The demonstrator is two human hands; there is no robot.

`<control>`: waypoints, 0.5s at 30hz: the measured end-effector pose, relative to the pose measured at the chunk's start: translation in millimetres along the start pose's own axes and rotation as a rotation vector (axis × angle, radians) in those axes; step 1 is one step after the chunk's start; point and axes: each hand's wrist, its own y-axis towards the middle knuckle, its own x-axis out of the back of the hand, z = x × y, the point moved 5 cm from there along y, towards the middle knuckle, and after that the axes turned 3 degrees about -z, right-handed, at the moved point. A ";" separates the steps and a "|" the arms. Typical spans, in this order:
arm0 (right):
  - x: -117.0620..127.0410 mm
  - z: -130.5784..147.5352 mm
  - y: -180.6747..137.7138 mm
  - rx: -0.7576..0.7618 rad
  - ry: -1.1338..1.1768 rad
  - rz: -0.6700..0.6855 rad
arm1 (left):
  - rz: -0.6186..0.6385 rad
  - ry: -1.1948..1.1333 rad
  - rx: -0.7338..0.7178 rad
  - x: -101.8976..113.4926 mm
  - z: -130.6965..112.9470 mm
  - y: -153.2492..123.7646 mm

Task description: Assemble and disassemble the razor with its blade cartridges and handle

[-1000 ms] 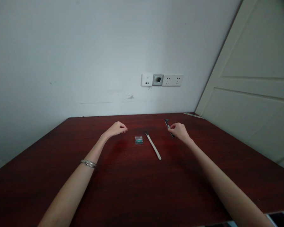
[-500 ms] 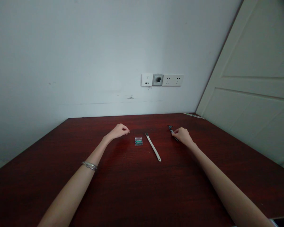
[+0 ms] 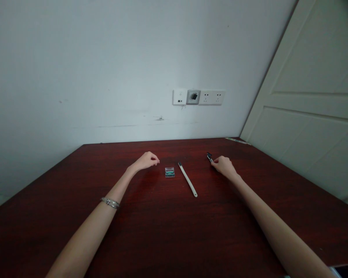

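Razor (image 3: 209, 156) is pinched in R hand (image 3: 224, 166), at approx. 2 o'clock of white brush (image 3: 188, 180) on table (image 3: 174, 235). L hand (image 3: 145, 160) is held curled at approx. 10 o'clock of clear box (image 3: 169, 172); whether pinched together can't be told.

Table (image 3: 162, 231) against wall (image 3: 104, 58); row of sockets (image 3: 199, 97) on wall, above table's far edge; door (image 3: 310, 104) right of table. Left to right across table: left hand (image 3: 145, 160), case (image 3: 169, 172), stick (image 3: 187, 180), razor (image 3: 210, 158) in right hand (image 3: 224, 166). Case left of stick, right of left hand; stick aslant, near end further right; razor head beyond and left of right hand
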 end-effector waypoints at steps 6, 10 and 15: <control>17.4 16.4 -13.7 -0.030 -0.129 -0.020 | 0.108 0.011 -0.061 -8.4 -8.2 -0.1; 26.9 65.6 -35.5 0.162 -0.132 -0.047 | 0.233 0.041 -0.113 -25.7 -16.2 -0.1; 4.7 127.7 -73.2 0.344 -0.046 0.167 | 0.172 0.182 -0.198 -39.3 -29.1 0.4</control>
